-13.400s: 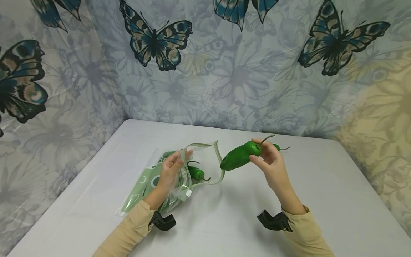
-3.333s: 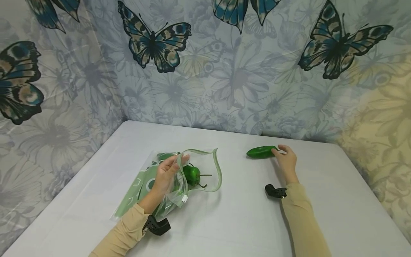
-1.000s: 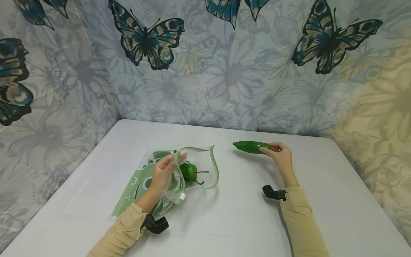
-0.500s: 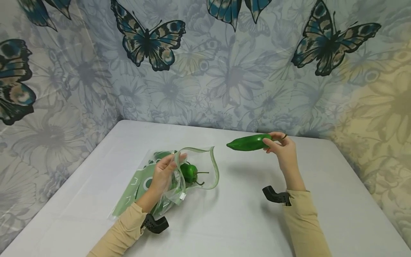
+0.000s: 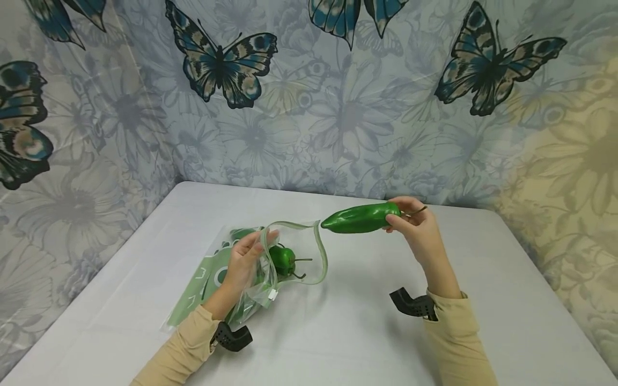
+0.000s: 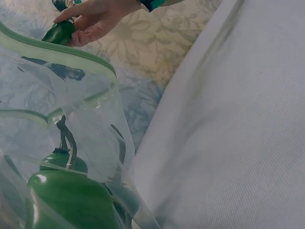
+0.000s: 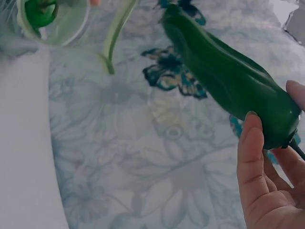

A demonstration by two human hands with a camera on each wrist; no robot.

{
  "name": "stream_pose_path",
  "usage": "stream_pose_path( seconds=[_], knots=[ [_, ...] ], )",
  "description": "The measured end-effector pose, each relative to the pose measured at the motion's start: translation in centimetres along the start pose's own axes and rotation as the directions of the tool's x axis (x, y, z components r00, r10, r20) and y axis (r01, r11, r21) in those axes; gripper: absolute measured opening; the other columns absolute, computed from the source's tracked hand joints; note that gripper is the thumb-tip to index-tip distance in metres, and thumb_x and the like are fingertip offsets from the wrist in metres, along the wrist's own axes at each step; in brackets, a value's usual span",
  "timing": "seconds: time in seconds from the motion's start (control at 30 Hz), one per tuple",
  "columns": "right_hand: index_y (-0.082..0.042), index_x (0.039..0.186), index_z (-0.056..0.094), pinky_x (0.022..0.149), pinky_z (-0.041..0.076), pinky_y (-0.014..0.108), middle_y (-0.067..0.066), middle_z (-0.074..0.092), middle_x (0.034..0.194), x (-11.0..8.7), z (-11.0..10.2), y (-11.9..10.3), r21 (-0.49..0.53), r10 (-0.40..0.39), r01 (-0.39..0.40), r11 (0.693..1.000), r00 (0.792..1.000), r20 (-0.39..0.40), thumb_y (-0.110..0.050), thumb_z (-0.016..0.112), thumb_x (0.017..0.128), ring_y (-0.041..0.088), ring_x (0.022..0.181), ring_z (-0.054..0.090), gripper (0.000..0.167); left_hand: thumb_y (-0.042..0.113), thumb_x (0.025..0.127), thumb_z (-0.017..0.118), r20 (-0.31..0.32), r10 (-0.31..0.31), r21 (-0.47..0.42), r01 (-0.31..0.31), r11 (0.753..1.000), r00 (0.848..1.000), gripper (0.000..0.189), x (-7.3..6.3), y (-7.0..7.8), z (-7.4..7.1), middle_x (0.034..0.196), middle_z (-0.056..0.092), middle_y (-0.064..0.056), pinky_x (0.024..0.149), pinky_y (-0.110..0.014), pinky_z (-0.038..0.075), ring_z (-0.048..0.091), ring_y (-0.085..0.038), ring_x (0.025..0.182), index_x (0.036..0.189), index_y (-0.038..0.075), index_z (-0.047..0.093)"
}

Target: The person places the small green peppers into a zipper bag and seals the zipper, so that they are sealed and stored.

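My right hand (image 5: 419,228) pinches a long green pepper (image 5: 359,218) by its stem end, above the table. The pepper's tip points left and lies beside the mouth of a clear zip bag (image 5: 322,257) with green print. My left hand (image 5: 245,261) grips the rim of that bag and holds its mouth open toward the right. Green peppers (image 5: 282,260) with their stems showing lie inside, near the opening; the left wrist view shows these peppers (image 6: 71,200) through the plastic. In the right wrist view, thumb and fingers clasp the held pepper (image 7: 228,71) near its stem.
A white-covered table (image 5: 338,332) runs back to a wall cloth (image 5: 347,123) printed with flowers and butterflies. A white zip slider (image 5: 272,294) hangs at the bag's lower rim. Black camera mounts (image 5: 413,303) sit on both wrists.
The right hand took the pepper off the table at the right, raised it and carried it left to the bag's mouth. The left hand has kept its grip on the bag.
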State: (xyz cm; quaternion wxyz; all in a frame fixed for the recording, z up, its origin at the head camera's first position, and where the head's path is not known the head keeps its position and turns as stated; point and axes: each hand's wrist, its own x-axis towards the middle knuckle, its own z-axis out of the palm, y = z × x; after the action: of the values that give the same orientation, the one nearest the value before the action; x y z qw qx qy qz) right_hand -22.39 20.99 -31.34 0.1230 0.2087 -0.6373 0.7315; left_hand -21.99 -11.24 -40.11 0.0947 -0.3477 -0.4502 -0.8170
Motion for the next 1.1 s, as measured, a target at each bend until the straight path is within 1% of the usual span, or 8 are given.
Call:
stream_pose_path(
  seconds=[0.13, 0.3, 0.43, 0.57, 0.67, 0.8, 0.97, 1.1],
  knots=[
    [0.000, 0.101, 0.059, 0.054, 0.048, 0.025, 0.011, 0.056, 0.088, -0.5, 0.8, -0.4, -0.036, -0.017, 0.019, 0.999, 0.998, 0.059, 0.014, 0.056, 0.080, 0.017, 0.057, 0.057, 0.025, 0.018, 0.088, 0.057, -0.005, -0.002, 0.004, 0.002, 1.000, 1.000, 0.025, 0.1, 0.0, 0.1, 0.110, 0.061, -0.006, 0.096, -0.033, 0.032, 0.052, -0.020, 0.109, 0.111, 0.011, 0.063],
    [0.005, 0.103, 0.055, 0.056, 0.050, 0.027, 0.008, 0.056, 0.092, -1.4, 2.0, -0.1, -0.184, 0.022, 0.002, 0.983, 0.991, 0.132, 0.010, 0.061, 0.079, 0.015, 0.059, 0.059, 0.024, 0.018, 0.088, 0.058, -0.018, -0.003, 0.009, 0.003, 1.000, 1.000, 0.025, 0.2, -0.1, 0.2, 0.110, 0.061, -0.004, 0.095, -0.032, 0.033, 0.051, -0.019, 0.109, 0.111, 0.011, 0.063],
    [0.009, 0.106, 0.052, 0.059, 0.051, 0.029, 0.006, 0.056, 0.096, -1.8, 2.8, 0.1, -0.263, 0.040, 0.002, 0.965, 0.987, 0.154, 0.008, 0.064, 0.078, 0.014, 0.063, 0.061, 0.030, 0.018, 0.088, 0.057, -0.020, -0.007, 0.021, 0.007, 1.000, 1.000, 0.024, 0.3, -0.1, 0.5, 0.111, 0.061, -0.004, 0.094, -0.031, 0.034, 0.051, -0.019, 0.109, 0.110, 0.012, 0.063],
    [0.006, 0.107, 0.054, 0.060, 0.051, 0.027, 0.009, 0.056, 0.097, -1.9, 3.6, -0.1, -0.316, 0.039, 0.016, 0.949, 0.985, 0.166, 0.006, 0.067, 0.076, 0.015, 0.067, 0.062, 0.034, 0.018, 0.088, 0.058, -0.022, -0.005, 0.014, 0.005, 1.000, 1.000, 0.024, 0.5, -0.1, 0.8, 0.111, 0.061, -0.003, 0.094, -0.031, 0.034, 0.052, -0.019, 0.108, 0.110, 0.013, 0.064],
    [0.004, 0.108, 0.055, 0.060, 0.051, 0.027, 0.013, 0.056, 0.098, -1.9, 4.2, -0.1, -0.334, 0.023, 0.046, 0.942, 0.979, 0.200, 0.004, 0.070, 0.074, 0.017, 0.069, 0.062, 0.036, 0.019, 0.087, 0.058, -0.036, -0.006, 0.020, 0.007, 1.000, 0.999, 0.024, 0.6, 0.1, 1.1, 0.110, 0.061, -0.002, 0.094, -0.031, 0.033, 0.052, -0.018, 0.108, 0.110, 0.014, 0.064],
    [0.002, 0.109, 0.056, 0.062, 0.051, 0.029, 0.014, 0.055, 0.099, -1.9, 4.8, -0.1, -0.330, 0.014, 0.068, 0.941, 0.971, 0.239, 0.003, 0.071, 0.073, 0.020, 0.071, 0.062, 0.039, 0.021, 0.087, 0.059, -0.067, -0.029, 0.047, 0.032, 0.998, 0.997, 0.025, 1.0, 0.3, 1.7, 0.111, 0.061, -0.001, 0.095, -0.032, 0.033, 0.051, -0.019, 0.109, 0.110, 0.014, 0.063],
    [0.001, 0.110, 0.057, 0.064, 0.051, 0.030, 0.013, 0.056, 0.099, -2.0, 5.3, -0.1, -0.333, 0.036, 0.049, 0.942, 0.969, 0.246, 0.004, 0.071, 0.072, 0.020, 0.073, 0.062, 0.040, 0.023, 0.086, 0.060, -0.101, -0.064, 0.070, 0.072, 0.995, 0.993, 0.025, 1.7, 0.5, 2.4, 0.111, 0.061, -0.001, 0.095, -0.034, 0.033, 0.051, -0.019, 0.109, 0.109, 0.014, 0.064],
    [0.005, 0.109, 0.056, 0.063, 0.051, 0.029, 0.017, 0.055, 0.099, -2.2, 6.0, -1.0, -0.351, 0.030, 0.060, 0.934, 0.969, 0.246, 0.009, 0.069, 0.072, 0.021, 0.072, 0.061, 0.040, 0.022, 0.087, 0.059, -0.114, -0.060, 0.071, 0.069, 0.995, 0.992, 0.024, 1.9, 0.7, 2.7, 0.110, 0.061, -0.001, 0.095, -0.034, 0.033, 0.051, -0.019, 0.109, 0.109, 0.013, 0.063]
  ],
)
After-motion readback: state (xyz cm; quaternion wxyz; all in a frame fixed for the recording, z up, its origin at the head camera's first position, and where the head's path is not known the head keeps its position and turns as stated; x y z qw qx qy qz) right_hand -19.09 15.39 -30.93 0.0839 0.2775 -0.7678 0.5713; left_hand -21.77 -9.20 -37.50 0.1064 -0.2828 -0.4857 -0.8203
